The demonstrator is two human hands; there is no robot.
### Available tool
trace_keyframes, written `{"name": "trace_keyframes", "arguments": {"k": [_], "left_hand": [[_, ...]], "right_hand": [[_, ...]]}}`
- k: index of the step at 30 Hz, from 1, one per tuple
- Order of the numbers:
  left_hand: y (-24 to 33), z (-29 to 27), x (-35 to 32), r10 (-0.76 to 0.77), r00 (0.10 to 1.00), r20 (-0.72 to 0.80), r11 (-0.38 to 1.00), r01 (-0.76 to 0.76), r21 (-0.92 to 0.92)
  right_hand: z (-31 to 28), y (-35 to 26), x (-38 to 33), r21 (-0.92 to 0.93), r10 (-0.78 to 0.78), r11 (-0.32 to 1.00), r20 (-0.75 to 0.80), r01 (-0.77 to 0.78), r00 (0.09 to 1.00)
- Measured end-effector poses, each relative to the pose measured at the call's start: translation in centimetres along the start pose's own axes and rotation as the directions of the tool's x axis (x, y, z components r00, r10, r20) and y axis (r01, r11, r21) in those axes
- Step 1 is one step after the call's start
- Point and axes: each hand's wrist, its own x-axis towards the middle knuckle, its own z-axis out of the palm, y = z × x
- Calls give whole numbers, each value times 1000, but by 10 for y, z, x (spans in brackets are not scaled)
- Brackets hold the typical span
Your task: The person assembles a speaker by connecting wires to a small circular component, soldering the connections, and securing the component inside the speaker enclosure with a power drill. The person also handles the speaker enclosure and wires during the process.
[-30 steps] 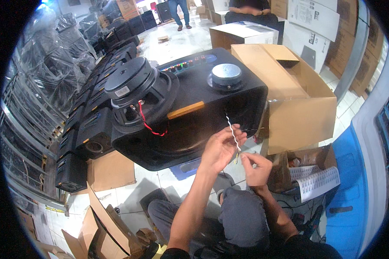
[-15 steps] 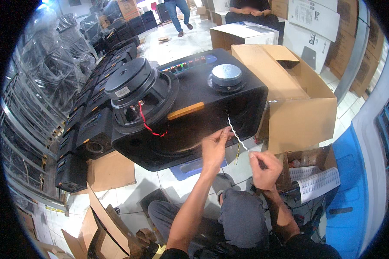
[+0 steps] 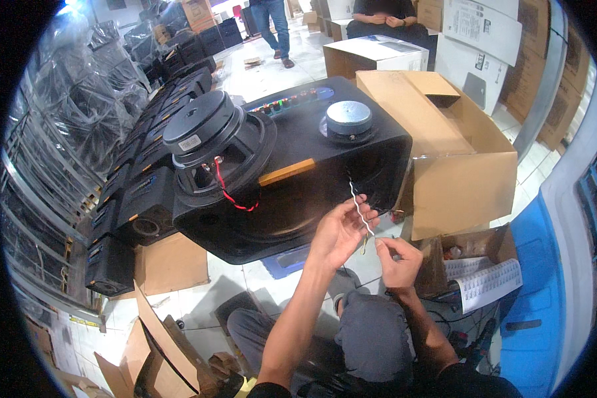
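Observation:
A white twisted wire (image 3: pixel 353 188) comes out of an opening in the front of a black speaker cabinet (image 3: pixel 298 192). My left hand (image 3: pixel 337 233) has its fingers curled around this wire, palm turned up. Lower down, the wire's end is pinched between thumb and forefinger of my right hand (image 3: pixel 399 263). A yellowish wire (image 3: pixel 363 247) hangs below the left fingers, and dark wires show beside them. On the cabinet's top lie a large speaker driver (image 3: pixel 202 126), magnet up, with a red and black wire (image 3: pixel 222 186), and a smaller round driver (image 3: pixel 349 118).
An orange-brown strip (image 3: pixel 287 172) lies along the cabinet's front edge. An open cardboard box (image 3: pixel 464 192) stands at its right. A smaller box (image 3: pixel 504 245) holds printed sheets. More black speakers (image 3: pixel 146 202) line the left. One person (image 3: pixel 272 26) is walking; another (image 3: pixel 385 20) sits behind a box.
My right hand has moved left and slightly down along the white wire. My left hand has turned its palm up and shifted lower. The walking person has moved.

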Motion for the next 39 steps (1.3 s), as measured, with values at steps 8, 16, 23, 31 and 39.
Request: {"name": "trace_keyframes", "arguments": {"k": [8,16,23,31,39], "left_hand": [[-6,-12,5,99,995,17,990,-100,96],[-6,-12,5,62,996,-66,988,-52,142],[-3,-13,2,54,995,-78,987,-41,153],[-4,-14,1,105,988,-109,958,-72,276],[-2,-18,1,104,988,-117,940,-59,335]], "right_hand": [[-16,-2,25,-34,39,999,173,-33,984],[-23,-33,42,-245,-319,892,256,380,913],[-16,-28,45,-251,-309,895,251,370,918],[-13,-26,40,-239,-227,925,277,296,934],[-22,-40,42,-249,-422,851,198,462,885]]}}
